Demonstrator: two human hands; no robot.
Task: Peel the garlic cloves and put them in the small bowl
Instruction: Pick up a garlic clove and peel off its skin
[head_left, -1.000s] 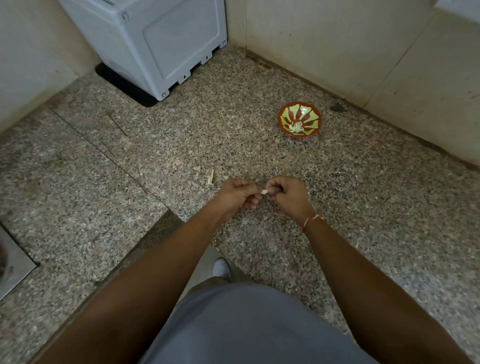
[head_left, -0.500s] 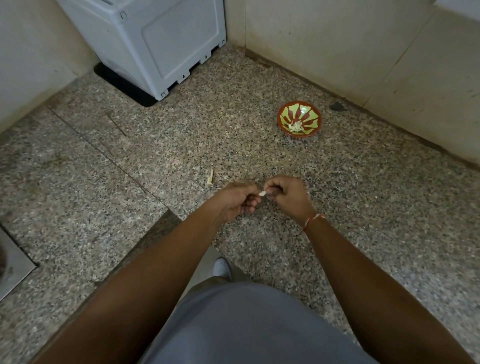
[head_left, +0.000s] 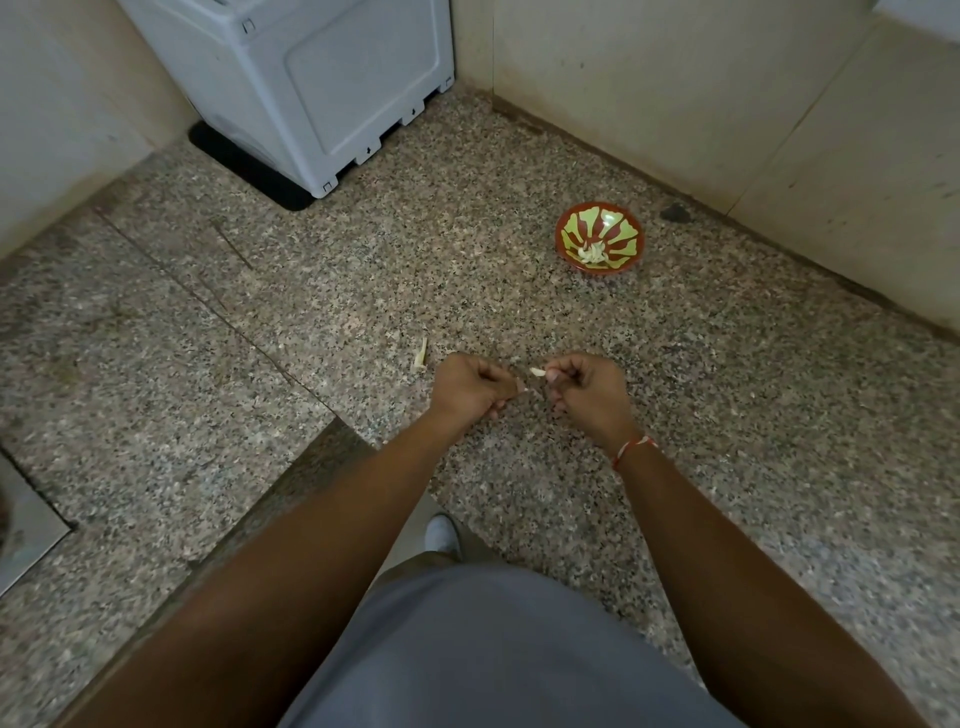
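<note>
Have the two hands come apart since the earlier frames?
Yes. The left hand and right hand now show granite counter between them; the right pinches the garlic clove. The bowl looks unmoved.

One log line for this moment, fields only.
left hand: pinches peel scrap | right hand: pinches garlic clove | bowl: holds cloves, on counter

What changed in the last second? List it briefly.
The left hand and right hand drew apart. The garlic clove stayed pinched in the right hand; the left holds a pale scrap, likely skin. The small bowl and the peel scrap on the counter stayed put.
</note>
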